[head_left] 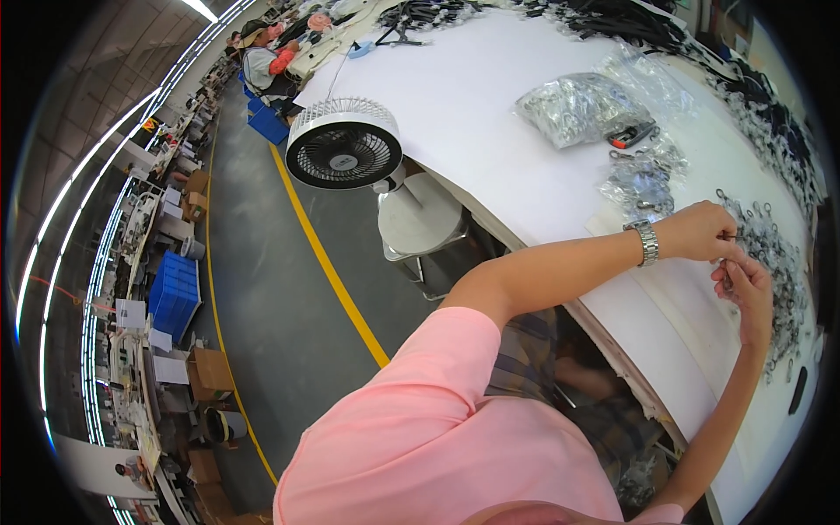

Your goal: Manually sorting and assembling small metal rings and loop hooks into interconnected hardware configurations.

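My left hand (700, 231), with a metal watch (646, 242) on its wrist, reaches over the white table from the left. Its fingers are closed in a pinch. My right hand (752, 296) comes up from the lower right, its fingertips curled and meeting those of the left. Whatever they hold between them is too small and hidden to make out. Right beside both hands spreads a pile of small metal hooks with clear pieces (774, 262). Beyond my left hand lie a clear bag of small metal parts (643, 179) and a red-and-black hand tool (632, 135).
A larger clear bag (582, 109) sits farther back on the white table (472, 96). Black straps with metal parts (761, 114) line its far right edge. A black-and-white fan (344, 153) stands by a metal stool (420, 214) at the left. A person (262, 66) sits farther off.
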`<action>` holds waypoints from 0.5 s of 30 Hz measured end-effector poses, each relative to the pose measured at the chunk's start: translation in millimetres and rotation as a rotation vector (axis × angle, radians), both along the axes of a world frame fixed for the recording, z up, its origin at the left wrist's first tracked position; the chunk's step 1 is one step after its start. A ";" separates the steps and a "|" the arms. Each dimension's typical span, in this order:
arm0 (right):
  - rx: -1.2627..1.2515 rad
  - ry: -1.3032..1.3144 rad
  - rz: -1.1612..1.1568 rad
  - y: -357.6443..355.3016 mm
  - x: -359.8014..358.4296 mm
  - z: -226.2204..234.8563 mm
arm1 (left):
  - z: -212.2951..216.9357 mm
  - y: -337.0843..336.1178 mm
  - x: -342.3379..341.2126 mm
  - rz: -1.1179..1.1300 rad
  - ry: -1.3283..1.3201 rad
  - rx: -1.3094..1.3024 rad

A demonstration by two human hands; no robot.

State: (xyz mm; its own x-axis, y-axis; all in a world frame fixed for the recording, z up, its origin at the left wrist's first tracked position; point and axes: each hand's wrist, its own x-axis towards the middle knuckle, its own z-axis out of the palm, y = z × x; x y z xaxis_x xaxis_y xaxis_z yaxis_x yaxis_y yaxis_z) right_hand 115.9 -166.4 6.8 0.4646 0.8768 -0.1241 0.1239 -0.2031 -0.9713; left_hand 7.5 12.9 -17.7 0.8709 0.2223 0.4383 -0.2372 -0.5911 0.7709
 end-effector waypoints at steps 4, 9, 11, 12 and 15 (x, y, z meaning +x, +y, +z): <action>0.023 -0.017 0.001 4.8 0.2 -0.2 | 1.2 9.1 -4.9 -0.089 0.104 -0.140; 0.003 -0.057 -0.028 -11.1 10.8 0.5 | 10.5 -1.3 -3.1 -0.202 0.164 -0.232; 0.015 -0.045 -0.030 -9.2 -2.6 9.2 | 17.7 -6.9 -0.4 -0.160 0.067 -0.127; 0.036 -0.030 0.008 -0.4 -10.9 15.3 | 6.9 3.9 -2.2 -0.054 -0.027 0.064; 0.027 0.085 0.086 6.5 -6.8 -2.1 | 8.1 -4.3 -13.8 0.065 -0.142 0.279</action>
State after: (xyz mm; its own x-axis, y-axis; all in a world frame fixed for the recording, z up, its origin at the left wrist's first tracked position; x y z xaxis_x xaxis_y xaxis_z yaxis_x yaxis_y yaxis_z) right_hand 109.0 -159.9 4.7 0.3762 0.9166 -0.1357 0.0570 -0.1690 -0.9840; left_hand -6.3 8.6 -9.6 0.7847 0.1295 0.6061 -0.2856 -0.7924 0.5391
